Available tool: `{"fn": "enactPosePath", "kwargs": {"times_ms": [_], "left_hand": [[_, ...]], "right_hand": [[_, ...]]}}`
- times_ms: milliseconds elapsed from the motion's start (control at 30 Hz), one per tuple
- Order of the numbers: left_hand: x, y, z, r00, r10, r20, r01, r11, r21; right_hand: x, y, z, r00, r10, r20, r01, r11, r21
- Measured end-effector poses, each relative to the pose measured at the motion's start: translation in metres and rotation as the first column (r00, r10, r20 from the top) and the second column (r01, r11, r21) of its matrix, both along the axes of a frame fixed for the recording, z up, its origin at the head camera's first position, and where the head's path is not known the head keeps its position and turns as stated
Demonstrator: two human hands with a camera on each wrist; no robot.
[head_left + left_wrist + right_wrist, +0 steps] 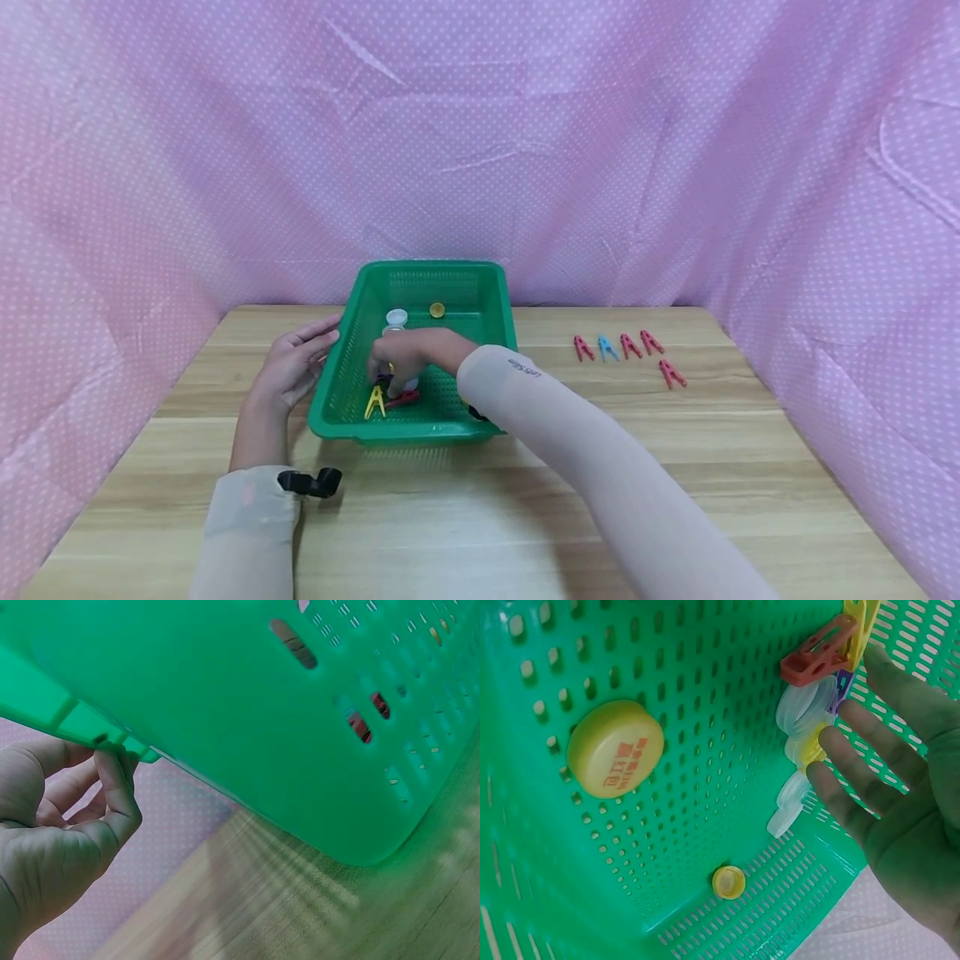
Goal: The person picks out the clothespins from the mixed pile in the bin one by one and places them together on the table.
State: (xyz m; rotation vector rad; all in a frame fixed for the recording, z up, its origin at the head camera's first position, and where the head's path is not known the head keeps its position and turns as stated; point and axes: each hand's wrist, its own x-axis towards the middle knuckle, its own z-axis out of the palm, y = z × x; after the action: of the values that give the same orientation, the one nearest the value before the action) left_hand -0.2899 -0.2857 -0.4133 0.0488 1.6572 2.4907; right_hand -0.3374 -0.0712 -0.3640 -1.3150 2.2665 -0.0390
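A green plastic basket (pixel 435 432) stands on the table, and my left hand (pixel 291 367) pinches its left rim between thumb and fingers. Inside it is my right hand (pixel 412 350), its fingers spread and slightly bent, thumb apart. Its fingertips are right by a purple clothespin (pixel 843 686), largely hidden behind other things. Against the basket's side wall also lie a yellow clothespin (pixel 376 402) and a red clothespin (pixel 819 654). Several clear round lids (pixel 795 709) line up beside them, with a yellow piece (pixel 810 746) among them.
Two yellow bottle caps lie apart in the basket, a near cap (pixel 615 750) with red print and a far cap (pixel 728 882). On the table's right, a blue clothespin (pixel 607 347) lies among several red clothespins (pixel 672 373). Pink dotted cloth (pixel 480 167) hangs around the table.
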Motion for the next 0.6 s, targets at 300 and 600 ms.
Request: {"fn": "enactPosePath", "kwargs": {"times_ms": [300,600], "left_hand": [[-0.0012,-0.0003,-0.0008,1.0,-0.007,-0.001,0.007,1.0,-0.006],[-0.0013,0.0001,-0.0003,1.0,-0.005,-0.009,0.005,1.0,-0.017]], "right_hand": [[0.0017,-0.0042,-0.0068,0.998,0.042,0.044,-0.044,0.998,0.033],[0.0033,-0.0077,-0.0073,1.0,0.011,0.017,-0.013,0.993,0.114]]}}
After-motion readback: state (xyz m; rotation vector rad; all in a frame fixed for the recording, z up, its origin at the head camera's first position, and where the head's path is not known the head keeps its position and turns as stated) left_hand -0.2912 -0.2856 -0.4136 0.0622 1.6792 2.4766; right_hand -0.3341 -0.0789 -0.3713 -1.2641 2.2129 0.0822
